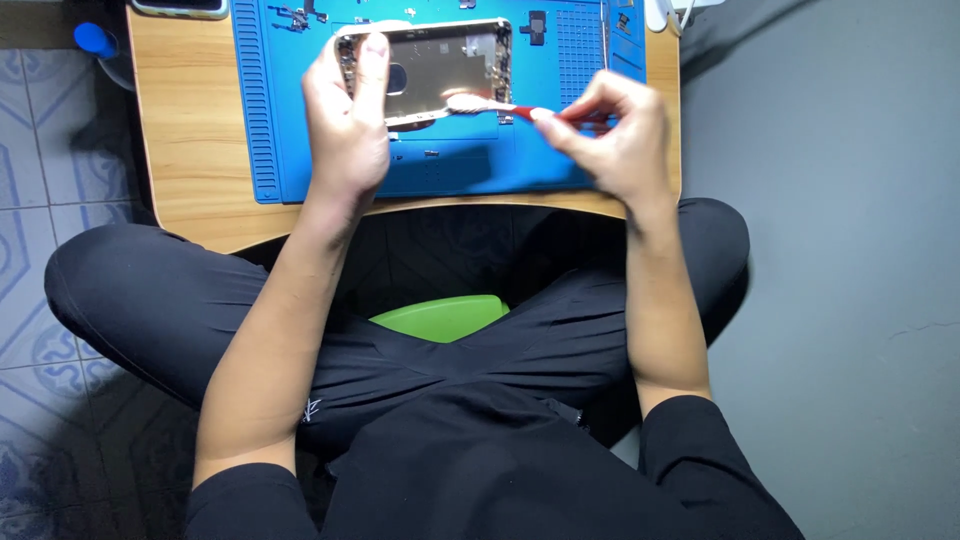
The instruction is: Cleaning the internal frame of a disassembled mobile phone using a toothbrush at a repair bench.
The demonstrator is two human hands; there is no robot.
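The left hand (347, 120) is gripping the near-left end of an opened phone housing (440, 68), its fingers (372, 62) curling over the edge and pressing on the inside face while the thumb is wrapping the outer rim. The housing is lying, or being held just above, a blue work mat (270, 120) on the wooden desk (185, 130); I cannot tell whether it is resting flat or lifting slightly. Its inside is showing a dull grey metal plate with a dark round opening near the left fingers and small fittings along the right end, all framed by a pale rim.

The right hand (615, 130) is pinching a red-handled brush (500, 106) between thumb and fingertips, the remaining fingers curling close together. The brush's pale bristle head is touching the housing's near edge.

The mat has ridged borders and shallow moulded compartments along its far side, and these are holding small dark parts (536, 26), probably screws and brackets, though they are too small to identify. A few tiny bits are also lying loose on the mat just in front of the housing. Another phone (180, 7) is sitting at the desk's far-left corner.
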